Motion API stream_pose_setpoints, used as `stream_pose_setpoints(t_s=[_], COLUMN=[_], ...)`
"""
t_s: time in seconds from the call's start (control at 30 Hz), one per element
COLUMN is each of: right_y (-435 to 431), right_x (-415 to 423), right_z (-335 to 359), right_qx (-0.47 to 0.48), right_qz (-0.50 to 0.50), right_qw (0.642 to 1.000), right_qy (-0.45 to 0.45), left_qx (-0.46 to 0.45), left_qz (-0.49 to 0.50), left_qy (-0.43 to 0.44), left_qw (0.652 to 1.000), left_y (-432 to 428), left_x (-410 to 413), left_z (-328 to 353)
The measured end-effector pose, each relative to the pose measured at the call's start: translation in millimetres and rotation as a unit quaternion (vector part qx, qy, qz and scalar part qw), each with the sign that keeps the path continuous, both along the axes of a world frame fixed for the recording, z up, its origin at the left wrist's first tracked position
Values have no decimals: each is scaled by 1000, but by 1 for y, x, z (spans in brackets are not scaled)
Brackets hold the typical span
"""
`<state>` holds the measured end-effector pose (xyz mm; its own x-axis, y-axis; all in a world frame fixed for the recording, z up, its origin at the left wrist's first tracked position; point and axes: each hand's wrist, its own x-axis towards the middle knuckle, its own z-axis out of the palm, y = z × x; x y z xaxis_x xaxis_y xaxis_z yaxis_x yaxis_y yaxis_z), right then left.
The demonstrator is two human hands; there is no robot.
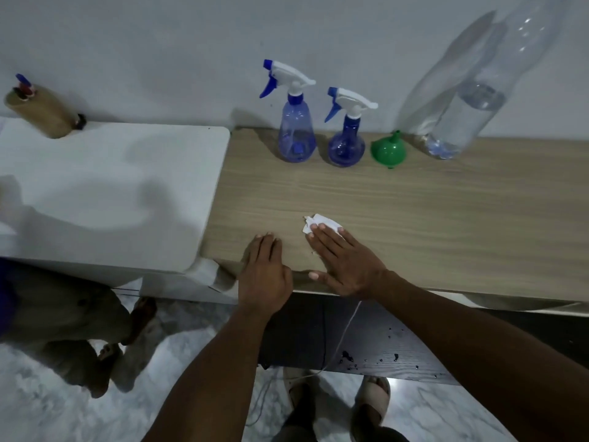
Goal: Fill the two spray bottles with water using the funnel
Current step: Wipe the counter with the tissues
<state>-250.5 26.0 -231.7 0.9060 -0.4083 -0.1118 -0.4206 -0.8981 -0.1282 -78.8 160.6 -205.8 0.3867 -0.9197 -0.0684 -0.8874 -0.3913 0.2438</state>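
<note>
Two blue spray bottles with white trigger heads stand against the back wall: a taller one and a rounder, shorter one to its right. A green funnel lies upside down beside them. A tall clear plastic water bottle, partly filled, stands at the far right. My left hand rests flat on the wooden table's front edge, holding nothing. My right hand lies flat with its fingertips pressing on a crumpled white tissue.
A white surface adjoins the table on the left, with a tan bottle at its back. Another person's bare feet are on the marble floor at the left. A dark panel with water drops lies below the table.
</note>
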Motion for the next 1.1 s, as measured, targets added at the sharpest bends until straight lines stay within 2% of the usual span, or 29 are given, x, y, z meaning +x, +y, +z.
stream_pose_setpoints(t_s=[0.2,0.47,0.63,0.77,0.83,0.93,1.1], right_y=[-38,-72,-69,-78,-78,-66,-43], right_x=[-94,-216,-215,-208,-211,-208,-177], right_z=[4,8,3,7,2,-5,-2], right_qx=[-5,8,48,58,53,35,55], right_qz=[-73,-176,-274,-244,-265,-380,-568], right_qw=[997,984,960,967,962,923,817], right_qy=[18,-3,-36,-36,-39,-55,-79], left_qx=[11,19,31,28,25,23,41], left_qz=[-40,-16,-6,-40,-53,-80,-100], left_qy=[-12,0,1,5,18,26,7], left_qw=[999,1000,999,999,998,996,994], left_y=[-25,-55,-59,-56,-55,-52,-33], left_x=[-70,-150,-162,-154,-147,-134,-107], left_z=[2,2,0,-4,-4,-2,3])
